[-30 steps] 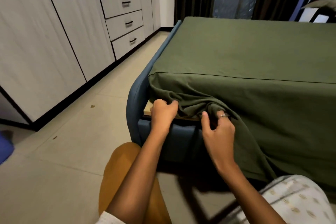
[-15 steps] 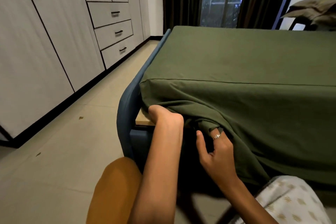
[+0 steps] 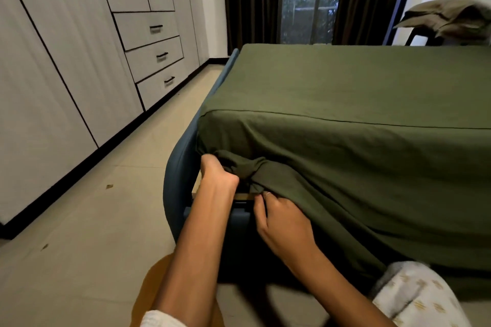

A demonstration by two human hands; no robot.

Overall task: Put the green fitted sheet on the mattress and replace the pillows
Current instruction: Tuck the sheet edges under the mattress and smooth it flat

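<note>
Green sheet (image 3: 345, 119) bunched at corner; left hand (image 3: 216, 175), right hand (image 3: 283, 216) fingertips buried.

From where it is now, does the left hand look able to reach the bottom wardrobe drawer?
Probably not: the left hand is bunching the green fitted sheet at the mattress corner, and open floor separates it from the bottom drawer.

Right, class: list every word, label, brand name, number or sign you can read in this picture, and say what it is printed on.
None: no readable text shows anywhere.
The green sheet, the drawers and the window carry no writing.
The patterned cloth at lower right bears only small printed motifs, not letters.
The ring on the right hand is too small to show any marking.
</note>
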